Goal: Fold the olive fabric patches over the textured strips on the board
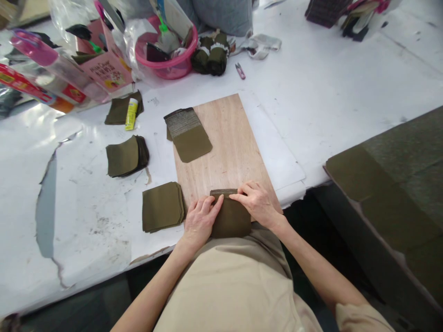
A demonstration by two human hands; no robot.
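Note:
An olive-green fabric piece (231, 219) lies at the near edge of the wooden board (228, 138), its upper edge turned over in a narrow fold. My left hand (200, 219) grips the left part of that fold, thumb and fingers bent over it. On the right part, my right hand (258, 203) pinches the same edge between thumb and fingers. Beside my left hand sits a stack of olive fabric pieces (162, 207). Farther up the board are overlapping fabric pieces (188, 136), the top one with a greyish band across its upper part.
Two smaller fabric stacks, a near one (122, 157) and a far one (116, 110), lie left of the board. A yellow tube (131, 114) rests on the far stack. Behind stand a pink basket (169, 69), rolled dark bundles (217, 55) and small thread snips (240, 71).

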